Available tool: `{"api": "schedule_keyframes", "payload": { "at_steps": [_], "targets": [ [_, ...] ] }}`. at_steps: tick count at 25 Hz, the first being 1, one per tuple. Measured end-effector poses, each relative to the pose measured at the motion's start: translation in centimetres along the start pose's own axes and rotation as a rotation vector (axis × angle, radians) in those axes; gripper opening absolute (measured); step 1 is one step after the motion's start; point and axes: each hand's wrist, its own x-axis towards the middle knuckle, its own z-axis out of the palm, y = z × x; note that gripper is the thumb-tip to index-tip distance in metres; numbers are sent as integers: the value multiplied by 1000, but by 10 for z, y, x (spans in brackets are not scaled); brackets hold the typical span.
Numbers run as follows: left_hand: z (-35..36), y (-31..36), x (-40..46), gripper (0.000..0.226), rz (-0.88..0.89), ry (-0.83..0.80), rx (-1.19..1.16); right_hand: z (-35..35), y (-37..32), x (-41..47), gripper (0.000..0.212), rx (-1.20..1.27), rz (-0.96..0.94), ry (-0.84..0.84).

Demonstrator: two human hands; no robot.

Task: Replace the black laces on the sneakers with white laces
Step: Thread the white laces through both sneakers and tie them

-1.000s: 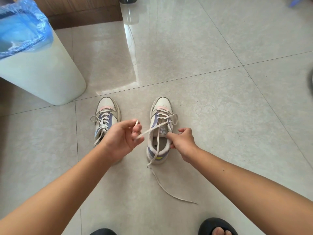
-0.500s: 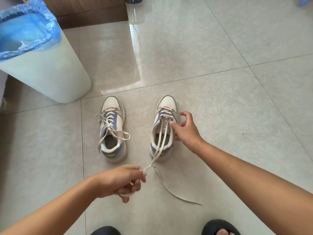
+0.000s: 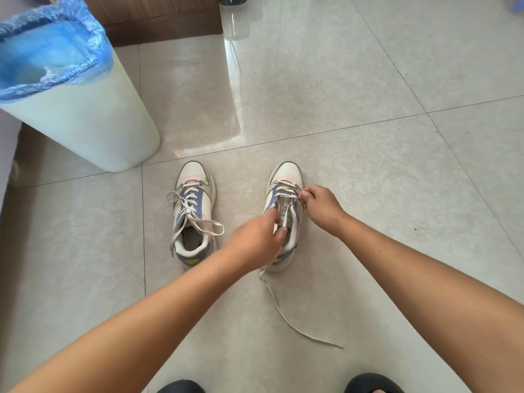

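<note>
White lace (image 3: pixel 292 219) on the right sneaker (image 3: pixel 285 214) is pinched by both grips, left hand (image 3: pixel 256 239) lower, right hand (image 3: pixel 320 207) higher.

The bin (image 3: pixel 79 109) stands behind and left of the left sneaker (image 3: pixel 194 211) (the right sneaker (image 3: pixel 285 214) sits to its right).

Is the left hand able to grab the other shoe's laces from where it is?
Probably yes: the left hand is right beside the left sneaker, with bare floor between them.
</note>
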Motion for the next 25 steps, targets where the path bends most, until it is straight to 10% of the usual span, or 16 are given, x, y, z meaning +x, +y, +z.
{"api": "schedule_keyframes", "payload": {
  "at_steps": [8, 14, 19, 25],
  "targets": [
    [20, 8, 25, 30, -42, 48, 374, -2, 5, 3, 15, -326, -344, 14],
    [32, 15, 26, 31, -91, -17, 489, 2, -7, 6, 30, 639, 307, -206],
    [34, 10, 22, 29, -76, 67, 282, 7, -2, -9, 5, 309, 187, 61],
    [25, 0, 19, 34, -23, 114, -43, 11, -3, -43, 29, 167, 5, -54]
  ]
}}
